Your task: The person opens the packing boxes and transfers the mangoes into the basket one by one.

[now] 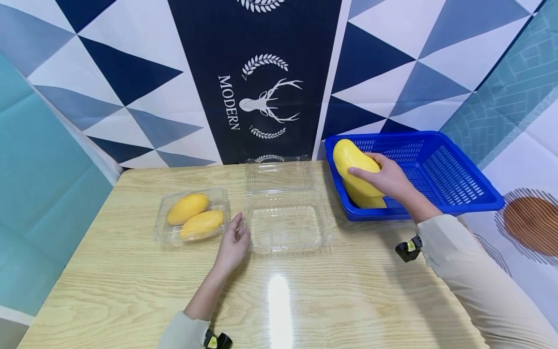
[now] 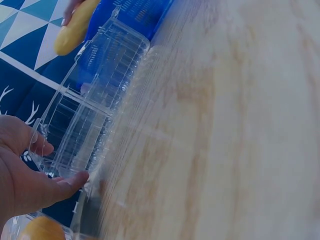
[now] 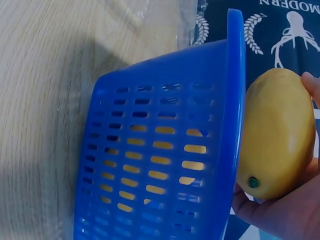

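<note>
"Head view first: state of the right grip (image 1: 390, 179)?"

"Grasping — it holds the upper mango (image 1: 349, 157), thumb along one side and fingers round the other. The fruit lies directly within the grip, at the left end of the blue basket (image 1: 455, 175)."

"Its height against the basket?"

"Right wrist view shows it beyond the rim, tilted, with a green mark at one end; yellow also shows through the basket's slots. A lower mango (image 1: 365, 199) sits inside the basket, just under the held one. Whether the two touch, I cannot tell."

"Left grip (image 1: 233, 247)?"

"Relaxed, fingers loosely bent and the thumb apart from them. It stands at the left edge of the clear container (image 1: 285, 228), whose lid (image 1: 281, 175) is folded back toward the printed panel (image 1: 257, 43). Contact with the plastic cannot be confirmed. The upper mango is well apart from this hand, across the container."

"Other items on the bench (image 1: 131, 281)?"

"One clear box (image 1: 162, 233), to the left of that hand — inside it, two mangoes (image 1: 187, 208) side by side, both slanted. The container lies between this box and the basket, on the same wood-grained surface."
</note>
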A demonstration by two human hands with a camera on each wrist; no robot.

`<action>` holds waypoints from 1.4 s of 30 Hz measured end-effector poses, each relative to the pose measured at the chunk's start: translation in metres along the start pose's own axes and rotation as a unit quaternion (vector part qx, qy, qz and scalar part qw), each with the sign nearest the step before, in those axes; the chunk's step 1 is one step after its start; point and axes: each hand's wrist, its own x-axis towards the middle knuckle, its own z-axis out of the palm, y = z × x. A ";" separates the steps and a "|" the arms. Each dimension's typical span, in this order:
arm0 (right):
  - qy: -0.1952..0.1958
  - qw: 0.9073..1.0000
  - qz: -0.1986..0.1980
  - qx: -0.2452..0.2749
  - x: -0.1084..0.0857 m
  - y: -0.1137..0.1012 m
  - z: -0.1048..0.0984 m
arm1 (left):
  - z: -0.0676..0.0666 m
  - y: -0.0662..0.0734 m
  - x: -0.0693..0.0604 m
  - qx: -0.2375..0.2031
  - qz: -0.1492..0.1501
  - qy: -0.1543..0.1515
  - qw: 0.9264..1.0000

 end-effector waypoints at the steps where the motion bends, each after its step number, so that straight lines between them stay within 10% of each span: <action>1: 0.001 1.000 0.000 0.000 0.000 0.001 0.000 | 0.000 0.000 0.000 -0.001 0.000 -0.001 1.000; 42: 0.021 0.999 0.033 0.004 0.006 0.039 -0.013 | 0.002 -0.002 0.000 -0.001 0.002 -0.003 1.000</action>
